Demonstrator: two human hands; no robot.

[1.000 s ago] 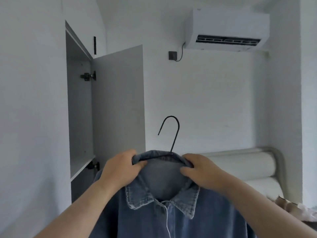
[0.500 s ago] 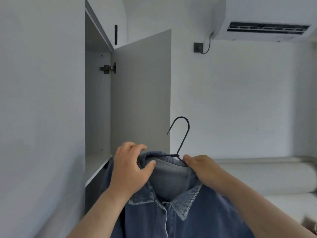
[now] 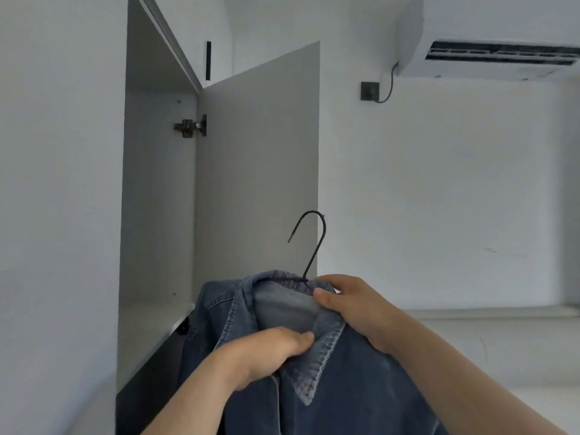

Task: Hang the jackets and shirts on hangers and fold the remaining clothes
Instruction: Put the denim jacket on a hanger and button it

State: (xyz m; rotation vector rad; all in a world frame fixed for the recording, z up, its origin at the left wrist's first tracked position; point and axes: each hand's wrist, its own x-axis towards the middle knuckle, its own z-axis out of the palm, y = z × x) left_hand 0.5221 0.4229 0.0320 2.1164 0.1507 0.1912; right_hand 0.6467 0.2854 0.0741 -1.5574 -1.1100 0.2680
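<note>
White walls all round, and the view tilts up a little. Left of centre a tall grey wardrobe stands open. Its flat grey door is swung out, with a small metal hinge joining it to the frame high up and a pale shelf showing low inside. A slim black handle strip sits on the panel above. Top right there's a white wall-mounted air conditioner, and a dark cable runs from it down to a square black wall socket. Low on the right runs a long white ledge; what it belongs to, I can't tell.

Front and centre is the blue denim jacket, held up in the air before the open wardrobe and covering the door's lower end. It's on a black wire hanger. Only the hook and neck show, rising out of the collar. The hook crosses the door's right edge, open end pointing left and down, and the hanger's shoulders are hidden inside the cloth.

Both arms reach up from below. The right hand is closed on the back of the collar right at the hanger's neck, thumb pressed on the collar's inner face, fingers wrapped behind. The left hand sits lower, fingers curled, pinching the cloth at the front of the collar.
</note>
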